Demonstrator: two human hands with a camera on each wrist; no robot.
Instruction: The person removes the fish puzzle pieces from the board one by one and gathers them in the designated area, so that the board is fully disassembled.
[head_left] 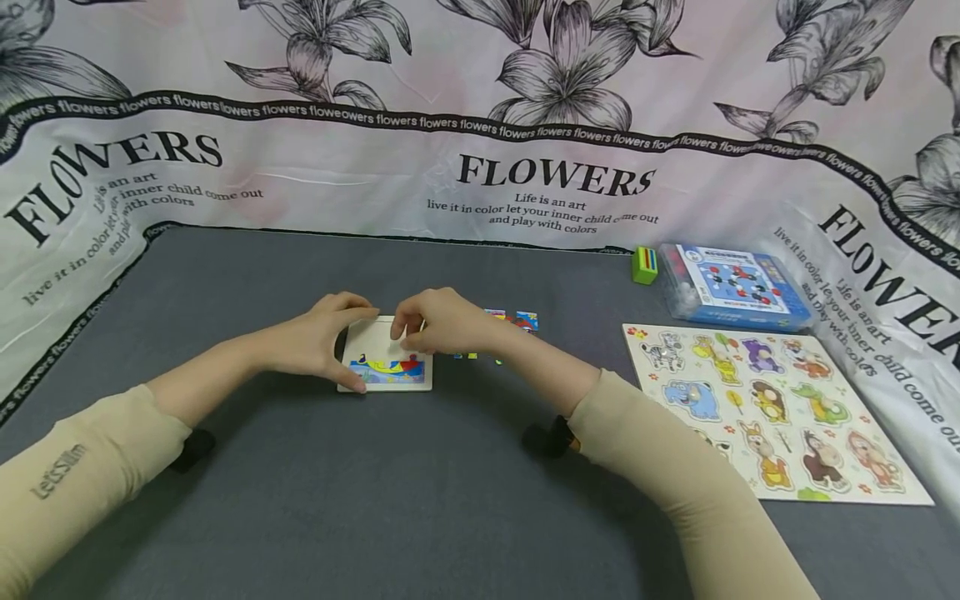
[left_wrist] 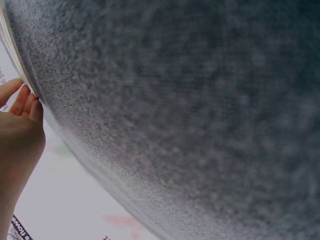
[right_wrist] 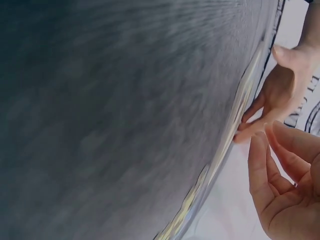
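Note:
A small white puzzle tray (head_left: 371, 333) lies on the dark cloth, with a coloured picture (head_left: 386, 370) filling its lower part. My left hand (head_left: 322, 337) grips the tray at its left side, thumb at the lower left corner and fingers by the top edge. Over the tray's upper right is my right hand (head_left: 442, 321), fingers bent and pointing down. In the right wrist view its thumb and fingertips (right_wrist: 257, 142) come close together, and no piece shows between them. Several small puzzle pieces (head_left: 527, 320) lie right of the tray, partly hidden behind the right forearm.
At the right lies a large animal puzzle board (head_left: 735, 400). Behind it is a blue-lidded clear box (head_left: 738, 287) with a small green block (head_left: 644, 265) beside it. A flower-printed cloth (head_left: 337, 183) rises along the back. Dark grey cloth (head_left: 390, 483) covers the table.

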